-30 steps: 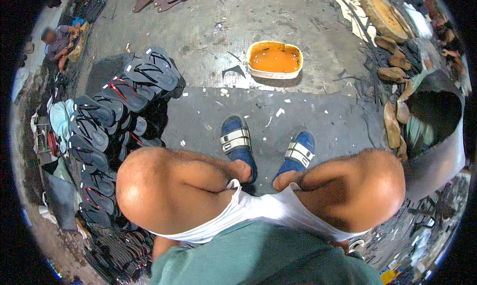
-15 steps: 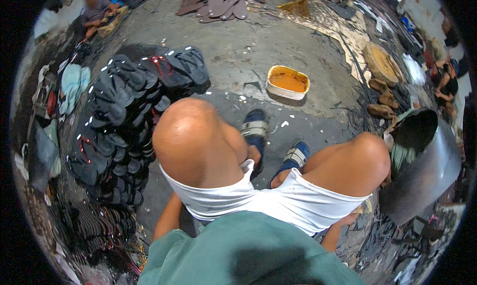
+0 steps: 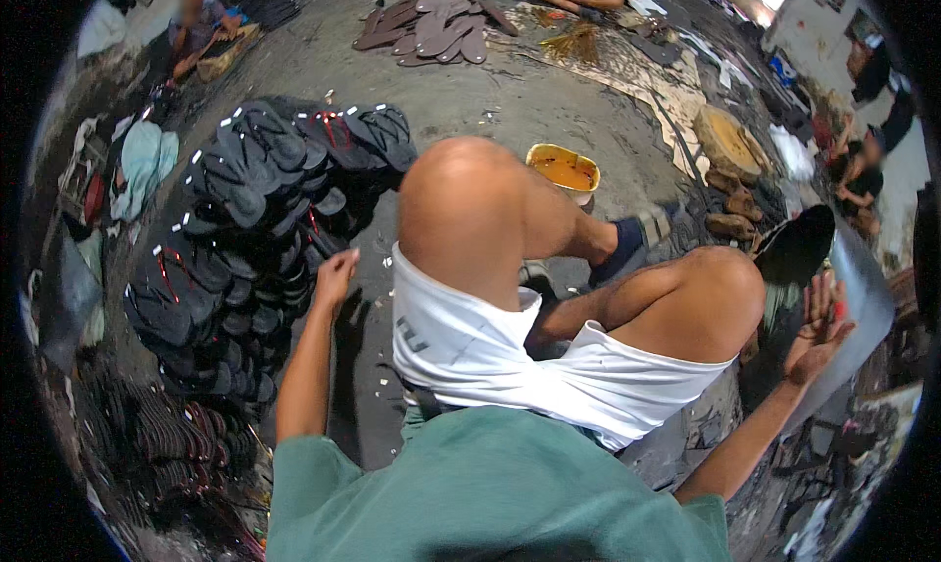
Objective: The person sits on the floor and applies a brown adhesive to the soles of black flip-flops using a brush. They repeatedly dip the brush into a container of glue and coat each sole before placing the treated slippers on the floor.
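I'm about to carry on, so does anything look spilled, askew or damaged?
Nothing plainly odd. The orange-filled tub stands upright, with no visible spill on the floor beside it. The black flip-flops near the left hand are heaped unevenly and the brown soles lie jumbled, but I see no damage from here.

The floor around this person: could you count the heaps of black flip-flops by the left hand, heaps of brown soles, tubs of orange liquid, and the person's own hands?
Heap of black flip-flops: 1
Heap of brown soles: 1
Tub of orange liquid: 1
Own hands: 2, left hand and right hand
Total: 5
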Demonstrator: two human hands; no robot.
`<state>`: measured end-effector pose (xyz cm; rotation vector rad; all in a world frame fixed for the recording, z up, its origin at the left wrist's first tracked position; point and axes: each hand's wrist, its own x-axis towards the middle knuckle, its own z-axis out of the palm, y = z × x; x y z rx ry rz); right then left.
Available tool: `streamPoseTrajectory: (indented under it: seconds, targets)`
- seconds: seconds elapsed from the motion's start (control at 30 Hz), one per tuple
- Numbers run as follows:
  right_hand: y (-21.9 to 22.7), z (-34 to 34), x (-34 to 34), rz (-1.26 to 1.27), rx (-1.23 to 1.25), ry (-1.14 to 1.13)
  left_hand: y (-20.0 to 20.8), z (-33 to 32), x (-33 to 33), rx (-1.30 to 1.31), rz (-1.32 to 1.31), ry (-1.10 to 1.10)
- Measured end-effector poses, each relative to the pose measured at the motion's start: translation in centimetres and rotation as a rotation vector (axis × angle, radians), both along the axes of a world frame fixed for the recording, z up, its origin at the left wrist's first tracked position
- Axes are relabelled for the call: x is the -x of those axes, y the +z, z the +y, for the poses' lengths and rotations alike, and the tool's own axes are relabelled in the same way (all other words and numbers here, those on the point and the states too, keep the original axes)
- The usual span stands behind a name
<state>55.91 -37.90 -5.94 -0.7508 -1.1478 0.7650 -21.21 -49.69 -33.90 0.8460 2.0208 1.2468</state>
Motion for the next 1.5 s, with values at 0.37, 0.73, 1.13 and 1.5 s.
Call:
streamPoseTrajectory:
  seconds: [0.37, 0.73, 1.13, 1.5]
  targets:
    - [8.9, 9.3, 12.4, -0.380, -0.410, -0.458, 3.5, 8.9, -2.8, -0.242, -0.415, 0.225]
    - [-10.1, 19.6, 22.8, 0.408, 0.559, 0.387, 5.1, 17.0, 3.0, -0.270, -0.308, 0.557]
    - [-23.8, 32.2, 28.2, 0.102, 0.865, 0.067, 3.4, 36.1, -17.1, 0.012, -0.627, -0.135]
    - [-30.1, 33.1, 27.8, 0.494, 1.089, 0.225, -4.2, 39.7, -23.1, 0.251, -0.723, -0.303]
